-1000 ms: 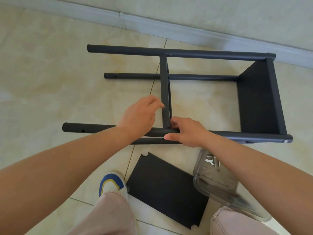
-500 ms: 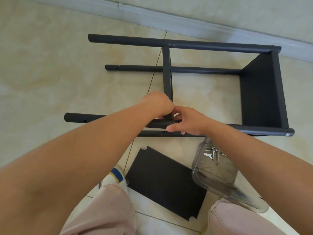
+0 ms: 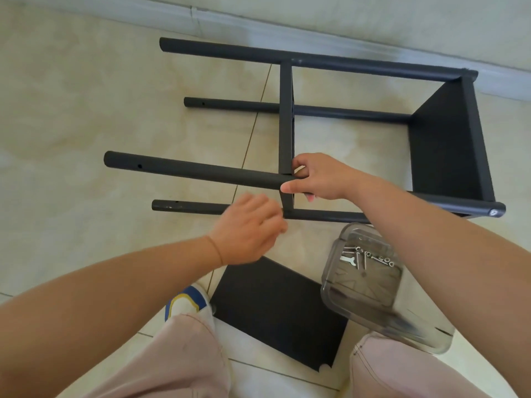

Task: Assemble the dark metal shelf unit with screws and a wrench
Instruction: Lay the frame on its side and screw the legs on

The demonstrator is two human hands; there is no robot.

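The dark metal shelf unit (image 3: pixel 448 145) lies on its side on the tiled floor, its poles running left to right. A middle shelf panel (image 3: pixel 286 122) stands edge-on between the poles. My right hand (image 3: pixel 319 178) grips the near upper pole (image 3: pixel 189 169) where that panel meets it, thumb underneath. My left hand (image 3: pixel 248 232) hovers blurred below the pole, fingers loosely curled, holding nothing that I can see. A clear plastic box (image 3: pixel 362 285) with screws and a small wrench (image 3: pixel 347 259) sits by my right knee.
A loose dark shelf panel (image 3: pixel 275 311) lies flat on the floor between my legs. My shoe (image 3: pixel 186 304) is beside it. A white baseboard (image 3: pixel 316 30) and wall run behind the shelf unit. Pale floor tiles stretch to the left.
My left hand has come off the joint and dropped back toward me. The right hand stays on the pole at the middle panel. The view has shifted, showing more of the screw box.
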